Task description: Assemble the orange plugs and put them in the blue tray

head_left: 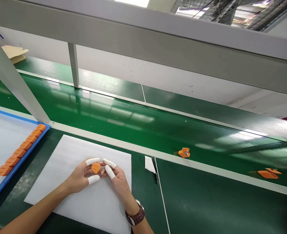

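In the head view, a small rounded orange plastic piece (95,167) with a small mark or slot on its face lies in my left hand (81,175). The left thumb and forefinger, both in white finger covers, curve around it, and the other fingers are behind it. My right hand (118,178) is close beside the piece, its covered thumb and forefinger drawn together. What those right fingertips hold, if anything, is too small to make out. Both hands are above a white sheet (85,208) on the green table.
At the left, a blue-edged tray (14,174) carries a row of several orange pieces (26,145). Separate orange parts (184,152) (267,174) lie on the green belt (133,120). A black-handled tool (156,178) is beside a white scrap (149,164). A grey frame bar (143,42) crosses above.
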{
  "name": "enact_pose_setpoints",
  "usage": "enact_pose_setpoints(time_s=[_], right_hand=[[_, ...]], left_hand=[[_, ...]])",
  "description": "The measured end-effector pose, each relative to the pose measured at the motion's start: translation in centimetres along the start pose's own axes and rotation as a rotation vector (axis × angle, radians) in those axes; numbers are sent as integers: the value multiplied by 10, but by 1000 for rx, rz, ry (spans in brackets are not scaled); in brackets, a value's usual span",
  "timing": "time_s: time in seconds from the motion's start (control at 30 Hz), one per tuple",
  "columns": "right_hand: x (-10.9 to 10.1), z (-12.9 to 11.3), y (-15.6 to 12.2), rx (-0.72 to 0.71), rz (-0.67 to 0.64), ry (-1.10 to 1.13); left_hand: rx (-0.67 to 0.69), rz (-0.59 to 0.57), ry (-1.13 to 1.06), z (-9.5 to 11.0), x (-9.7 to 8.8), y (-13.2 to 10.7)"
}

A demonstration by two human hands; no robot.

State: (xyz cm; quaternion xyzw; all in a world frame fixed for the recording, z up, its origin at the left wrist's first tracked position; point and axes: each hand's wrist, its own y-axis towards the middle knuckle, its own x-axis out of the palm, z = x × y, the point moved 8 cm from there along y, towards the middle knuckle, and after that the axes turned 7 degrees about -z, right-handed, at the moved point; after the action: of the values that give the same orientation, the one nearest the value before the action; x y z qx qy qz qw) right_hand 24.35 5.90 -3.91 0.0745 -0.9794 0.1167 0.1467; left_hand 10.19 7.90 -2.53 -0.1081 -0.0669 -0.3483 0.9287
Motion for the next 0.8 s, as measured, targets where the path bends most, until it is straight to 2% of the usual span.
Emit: enact_pose_setpoints(time_s=[0.2, 0.3, 0.37, 0.43, 0.5, 0.6, 0.63, 0.67, 0.73, 0.8], right_hand=[[-2, 0, 3, -41, 58, -41], [-5, 4, 2, -47, 89, -87], [-9, 9, 0, -27, 105, -153], [-12, 14, -1, 4, 106, -227], [-16, 18, 0, 39, 97, -276], [-18, 24, 1, 89, 87, -320], [-17, 25, 1, 99, 86, -333], [-16, 24, 1, 107, 86, -345], [-13, 23, 0, 117, 79, -355], [-11, 22, -2, 128, 74, -353]], left_hand=[[83, 123, 217, 13, 1, -1], [144, 220, 438, 39, -7, -15], [202, 318, 601, 66, -19, -36], [226, 464, 754, 94, -39, -69], [184, 684, 871, 119, -70, -115], [-21, 1055, 941, 136, -126, -199], [-134, 1137, 940, 134, -144, -225], [-274, 1170, 935, 126, -161, -246], [-476, 1149, 896, 104, -188, -276], [-552, 1102, 795, 80, -204, -290]])
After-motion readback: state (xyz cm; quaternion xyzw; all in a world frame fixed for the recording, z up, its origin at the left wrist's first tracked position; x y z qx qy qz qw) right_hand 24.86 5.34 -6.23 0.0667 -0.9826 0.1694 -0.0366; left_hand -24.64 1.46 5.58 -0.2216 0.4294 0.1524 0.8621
